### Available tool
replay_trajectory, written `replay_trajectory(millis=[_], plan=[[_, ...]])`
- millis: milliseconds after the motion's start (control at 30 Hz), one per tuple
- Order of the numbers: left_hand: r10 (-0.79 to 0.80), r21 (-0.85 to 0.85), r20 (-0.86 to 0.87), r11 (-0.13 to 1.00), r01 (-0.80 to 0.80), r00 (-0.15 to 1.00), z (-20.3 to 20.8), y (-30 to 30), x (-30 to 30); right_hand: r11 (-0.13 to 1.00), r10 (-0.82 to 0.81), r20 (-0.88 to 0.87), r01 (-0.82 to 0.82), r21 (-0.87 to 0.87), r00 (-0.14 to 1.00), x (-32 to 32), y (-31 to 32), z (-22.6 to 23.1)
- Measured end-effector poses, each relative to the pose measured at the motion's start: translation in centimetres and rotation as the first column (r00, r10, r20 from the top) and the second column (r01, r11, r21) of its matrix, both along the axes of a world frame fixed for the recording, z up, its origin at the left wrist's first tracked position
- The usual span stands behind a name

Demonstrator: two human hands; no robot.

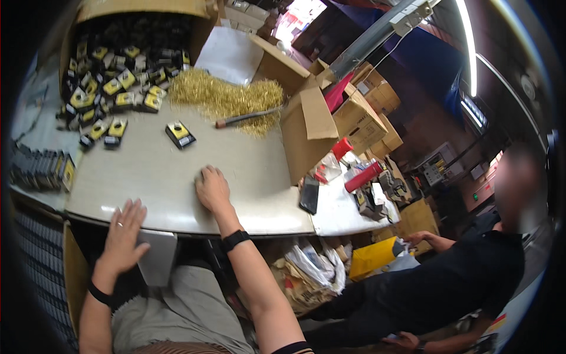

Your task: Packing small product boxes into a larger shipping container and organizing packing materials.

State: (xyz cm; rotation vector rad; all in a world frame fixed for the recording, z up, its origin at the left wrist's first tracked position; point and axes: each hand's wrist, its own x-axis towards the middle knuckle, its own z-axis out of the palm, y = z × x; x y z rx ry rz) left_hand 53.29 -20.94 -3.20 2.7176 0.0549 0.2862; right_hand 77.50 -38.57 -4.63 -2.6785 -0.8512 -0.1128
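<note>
My left hand (pixel 122 239) is open, its fingers stretched out and together, at the table's front edge beside a grey-white panel (pixel 158 257). On the tabletop (pixel 141 183) rests my right hand (pixel 213 190) with its fingers curled under; whatever they hold, if anything, is hidden. Beyond it lies one small black-and-yellow box (pixel 180 135). Many similar boxes (pixel 121 82) spill in a heap from a large carton (pixel 138 7) at the far left. More stand in a tight row (pixel 42 170) along the left side.
Gold shredded strands (pixel 224 94) lie at the back, with a brown-ended rod (pixel 247 116) across them. An open carton (pixel 308 127), a black phone (pixel 309 195) and a red cylinder (pixel 363 176) are to the right. A person in dark clothes (pixel 430 289) is at right, near a yellow bag (pixel 372 258).
</note>
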Motion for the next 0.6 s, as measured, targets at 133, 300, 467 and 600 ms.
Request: replay_trajectory(millis=[133, 300, 467, 600], plan=[[0.019, -0.002, -0.011, 1.0, -0.019, 1.0, -0.3, 1.2, -0.5, 0.985, 0.074, 0.207, -0.103, 0.136, 0.975, 0.7, 3.2, -0.7], [0.009, 0.02, 0.0, 1.0, -0.009, 1.0, -1.2, 0.8, -0.7, 0.997, -0.005, 0.182, -0.008, 0.074, 0.983, 1.2, 3.2, -0.3], [0.004, 0.01, 0.006, 1.0, -0.004, 1.0, -0.8, 0.3, -0.8, 0.985, -0.035, 0.221, -0.004, 0.172, 0.975, 1.7, 3.0, -1.2], [0.003, -0.003, -0.003, 1.0, -0.003, 1.0, 0.4, 0.2, -0.5, 0.996, -0.066, 0.031, 0.064, 0.06, 0.997, 2.8, 3.2, 2.6]])
